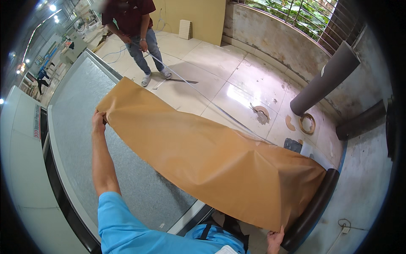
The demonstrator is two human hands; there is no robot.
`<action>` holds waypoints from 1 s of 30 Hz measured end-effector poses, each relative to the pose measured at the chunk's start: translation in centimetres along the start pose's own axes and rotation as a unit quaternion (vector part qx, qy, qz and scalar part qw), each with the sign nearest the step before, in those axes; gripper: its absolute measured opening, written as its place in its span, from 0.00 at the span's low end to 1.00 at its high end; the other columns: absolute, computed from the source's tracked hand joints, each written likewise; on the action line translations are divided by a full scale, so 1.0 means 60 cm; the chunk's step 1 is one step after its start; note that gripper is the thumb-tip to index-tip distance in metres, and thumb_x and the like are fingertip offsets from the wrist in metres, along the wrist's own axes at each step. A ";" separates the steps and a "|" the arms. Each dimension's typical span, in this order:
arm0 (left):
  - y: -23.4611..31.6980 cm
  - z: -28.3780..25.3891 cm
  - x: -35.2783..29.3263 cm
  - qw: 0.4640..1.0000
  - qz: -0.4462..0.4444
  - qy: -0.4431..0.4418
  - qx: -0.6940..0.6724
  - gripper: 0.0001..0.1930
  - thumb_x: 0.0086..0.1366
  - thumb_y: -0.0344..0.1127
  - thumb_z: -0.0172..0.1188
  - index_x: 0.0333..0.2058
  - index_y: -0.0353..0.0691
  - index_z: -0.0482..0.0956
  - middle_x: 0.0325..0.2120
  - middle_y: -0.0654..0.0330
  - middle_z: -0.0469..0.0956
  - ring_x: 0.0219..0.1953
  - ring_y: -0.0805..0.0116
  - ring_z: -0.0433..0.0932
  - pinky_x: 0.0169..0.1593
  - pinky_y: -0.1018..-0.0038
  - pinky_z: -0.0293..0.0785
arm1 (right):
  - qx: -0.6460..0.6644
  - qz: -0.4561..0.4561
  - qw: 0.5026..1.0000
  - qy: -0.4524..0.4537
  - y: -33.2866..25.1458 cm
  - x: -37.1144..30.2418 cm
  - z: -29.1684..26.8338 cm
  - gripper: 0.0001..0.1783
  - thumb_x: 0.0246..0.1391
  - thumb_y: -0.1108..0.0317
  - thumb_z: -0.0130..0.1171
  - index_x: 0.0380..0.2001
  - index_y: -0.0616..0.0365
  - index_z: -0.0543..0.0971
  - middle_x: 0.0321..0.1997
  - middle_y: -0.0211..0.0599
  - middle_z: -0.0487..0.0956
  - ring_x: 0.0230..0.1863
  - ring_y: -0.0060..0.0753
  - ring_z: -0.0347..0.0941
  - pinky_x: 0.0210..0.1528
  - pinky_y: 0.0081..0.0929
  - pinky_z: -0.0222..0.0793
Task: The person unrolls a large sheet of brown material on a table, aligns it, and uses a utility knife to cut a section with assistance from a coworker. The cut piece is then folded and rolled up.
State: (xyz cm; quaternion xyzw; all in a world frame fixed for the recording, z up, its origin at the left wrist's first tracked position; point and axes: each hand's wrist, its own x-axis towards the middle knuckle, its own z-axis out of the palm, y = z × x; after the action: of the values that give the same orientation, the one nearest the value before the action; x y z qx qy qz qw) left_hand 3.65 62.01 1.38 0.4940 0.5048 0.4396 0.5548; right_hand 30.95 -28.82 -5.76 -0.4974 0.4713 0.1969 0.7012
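A wide tan sheet [203, 144], smooth like vinyl or leather, stretches across the middle from a dark brown roll [315, 207] at the lower right. My left hand [99, 121] is closed on the sheet's near edge close to its far left corner, with the arm reaching out over a grey flat-topped table [97, 127]. At the bottom right, my right hand [275, 241] pinches the near edge beside the roll, thumb on top. Creases run through the sheet's right half. Its left end lies over the table's edge.
Across the sheet, a person [135, 38] holds a long thin pale strip [190, 84] that runs down to the sheet's far edge. Dark rolls [325, 78] lean at the right wall. Tape rings [307, 123] and scraps lie on the tiled floor [203, 55]. A white machine [25, 161] stands left.
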 end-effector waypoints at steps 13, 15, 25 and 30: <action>0.003 0.016 -0.009 0.999 0.028 0.026 -0.010 0.23 0.53 0.18 0.48 0.49 0.40 0.73 0.38 0.60 0.77 0.36 0.69 0.77 0.37 0.74 0.73 | 0.021 0.003 0.992 -0.121 -0.012 -0.057 0.012 0.18 0.58 0.58 0.54 0.48 0.56 0.70 0.39 0.32 0.76 0.33 0.28 0.70 0.27 0.22 0.67; -0.001 0.018 -0.005 0.999 0.038 0.034 -0.002 0.22 0.54 0.20 0.48 0.50 0.41 0.73 0.38 0.61 0.77 0.35 0.69 0.77 0.36 0.72 0.75 | 0.009 0.017 0.993 -0.120 -0.014 -0.049 0.005 0.17 0.57 0.57 0.56 0.45 0.54 0.72 0.37 0.30 0.76 0.31 0.27 0.69 0.26 0.22 0.66; 0.009 0.039 -0.028 0.997 0.043 0.070 -0.004 0.18 0.52 0.19 0.49 0.42 0.41 0.76 0.23 0.68 0.69 0.19 0.79 0.65 0.20 0.78 0.58 | -0.181 -0.156 0.951 -0.194 0.000 -0.048 -0.031 0.16 0.56 0.55 0.57 0.42 0.53 0.73 0.34 0.28 0.76 0.31 0.28 0.68 0.28 0.28 0.65; 0.005 0.031 -0.020 0.996 0.041 0.074 0.008 0.18 0.52 0.20 0.50 0.43 0.41 0.75 0.25 0.67 0.70 0.21 0.76 0.67 0.22 0.77 0.61 | -0.177 -0.138 0.954 -0.197 -0.009 -0.090 0.000 0.16 0.56 0.56 0.57 0.42 0.53 0.73 0.33 0.29 0.76 0.32 0.29 0.67 0.29 0.28 0.65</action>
State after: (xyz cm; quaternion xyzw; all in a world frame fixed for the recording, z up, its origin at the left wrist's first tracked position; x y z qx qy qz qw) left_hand 5.39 60.68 1.83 0.4850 0.5272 0.4935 0.4933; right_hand 28.80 -27.99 -0.84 -0.6255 0.2079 0.2725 0.7009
